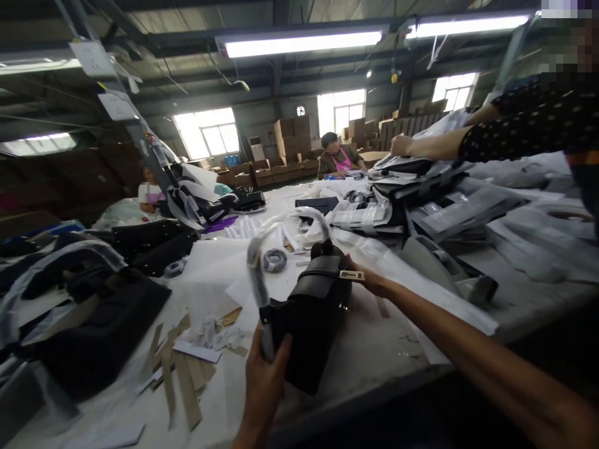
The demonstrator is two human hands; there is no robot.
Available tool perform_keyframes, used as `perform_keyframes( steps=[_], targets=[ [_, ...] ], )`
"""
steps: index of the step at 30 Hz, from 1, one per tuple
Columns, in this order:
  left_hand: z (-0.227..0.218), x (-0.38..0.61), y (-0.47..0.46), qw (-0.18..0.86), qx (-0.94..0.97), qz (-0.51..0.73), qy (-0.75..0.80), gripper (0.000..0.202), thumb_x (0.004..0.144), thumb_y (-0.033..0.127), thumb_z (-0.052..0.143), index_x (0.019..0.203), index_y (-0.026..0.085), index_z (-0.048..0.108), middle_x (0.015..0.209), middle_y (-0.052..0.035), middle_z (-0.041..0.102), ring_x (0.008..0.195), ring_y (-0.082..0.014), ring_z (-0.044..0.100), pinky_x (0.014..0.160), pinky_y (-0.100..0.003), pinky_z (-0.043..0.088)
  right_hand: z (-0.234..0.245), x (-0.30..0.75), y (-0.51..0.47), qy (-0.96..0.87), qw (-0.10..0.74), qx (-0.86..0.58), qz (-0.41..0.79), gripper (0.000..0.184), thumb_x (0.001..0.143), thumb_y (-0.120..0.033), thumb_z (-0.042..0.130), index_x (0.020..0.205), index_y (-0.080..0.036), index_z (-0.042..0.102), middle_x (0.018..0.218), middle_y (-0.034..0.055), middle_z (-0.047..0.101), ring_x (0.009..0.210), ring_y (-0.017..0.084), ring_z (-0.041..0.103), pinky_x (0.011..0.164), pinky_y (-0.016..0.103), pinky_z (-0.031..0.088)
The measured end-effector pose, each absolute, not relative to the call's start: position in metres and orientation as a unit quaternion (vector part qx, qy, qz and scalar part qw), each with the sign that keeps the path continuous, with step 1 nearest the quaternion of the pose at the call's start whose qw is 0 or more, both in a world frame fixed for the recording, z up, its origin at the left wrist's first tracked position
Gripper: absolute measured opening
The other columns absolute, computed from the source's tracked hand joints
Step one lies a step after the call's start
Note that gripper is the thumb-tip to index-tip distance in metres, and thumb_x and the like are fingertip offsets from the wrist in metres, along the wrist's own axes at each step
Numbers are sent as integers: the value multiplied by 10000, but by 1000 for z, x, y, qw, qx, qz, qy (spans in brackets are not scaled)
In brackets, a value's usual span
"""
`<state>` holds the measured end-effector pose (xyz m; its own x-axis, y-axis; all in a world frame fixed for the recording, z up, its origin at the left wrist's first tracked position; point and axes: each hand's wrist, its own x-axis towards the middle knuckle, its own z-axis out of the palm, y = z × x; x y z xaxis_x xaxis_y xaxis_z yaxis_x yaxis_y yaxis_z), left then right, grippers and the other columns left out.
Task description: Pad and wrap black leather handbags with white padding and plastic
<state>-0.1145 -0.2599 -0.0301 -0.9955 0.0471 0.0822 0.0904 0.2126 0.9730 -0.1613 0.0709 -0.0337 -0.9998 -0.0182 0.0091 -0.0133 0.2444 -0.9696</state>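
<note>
A black handbag is tilted on the near part of the table, its arched handle wrapped in clear plastic. My left hand grips the bag's near left end, thumb on top and fingers round the side. At the far right side of the bag, my right hand holds on beside a strap with a gold-coloured buckle; most of its fingers are hidden behind the bag. Just beyond the bag lies a coiled dark strap.
Another black bag with a wrapped handle stands at left. Tan strips and crumpled paper lie between the bags. At right are a grey bag and stacked pieces in plastic. A co-worker's arm reaches over the stack; others sit farther back.
</note>
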Motion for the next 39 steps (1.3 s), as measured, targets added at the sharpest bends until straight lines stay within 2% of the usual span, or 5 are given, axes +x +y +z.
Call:
perform_keyframes(
  steps=[7, 16, 22, 32, 39],
  targets=[
    [-2, -142, -273, -133, 107, -799, -576, 467, 882, 514, 624, 1219, 191, 647, 1234, -72, 699, 1182, -234, 637, 1087, -360, 467, 12, -81, 74, 856, -44, 68, -510, 755, 889, -771, 341, 1365, -242, 595, 1279, 79, 677, 1188, 324, 616, 1075, 488, 451],
    [-19, -134, -311, 106, -139, -438, -882, 642, 914, 448, 592, 1485, 246, 379, 1475, -127, 502, 1340, -289, 503, 1123, -485, 410, -2, -21, 50, 956, -179, -48, -228, 592, 936, -582, 488, 1420, -242, 526, 1459, 84, 536, 1345, 295, 502, 1136, 483, 413],
    [11, -103, -269, 115, -511, -137, -841, 854, 827, 583, 667, 1527, 248, 311, 1561, -115, 380, 1438, -320, 356, 1179, -521, 330, 3, -41, 22, 937, -134, -305, -106, 952, 815, -561, 697, 1569, -234, 216, 1602, 91, 310, 1477, 297, 287, 1235, 523, 193],
    [-52, -100, -269, 111, -529, -96, -836, 640, 949, 78, 449, 1501, 379, 328, 1494, -21, 474, 1354, -283, 479, 1099, -481, 440, -55, -48, 20, 943, -101, -297, -109, 705, 925, -101, 523, 1516, -416, 301, 1515, -4, 461, 1396, 283, 436, 1137, 531, 396],
    [-52, -93, -276, 100, -557, -49, -823, 715, 896, 56, 470, 1516, 366, 293, 1535, -13, 427, 1397, -285, 430, 1102, -490, 433, -65, -34, 22, 938, -33, -295, -178, 710, 894, -164, 546, 1528, -369, 302, 1572, 22, 366, 1476, 272, 285, 1201, 555, 270]
  ],
)
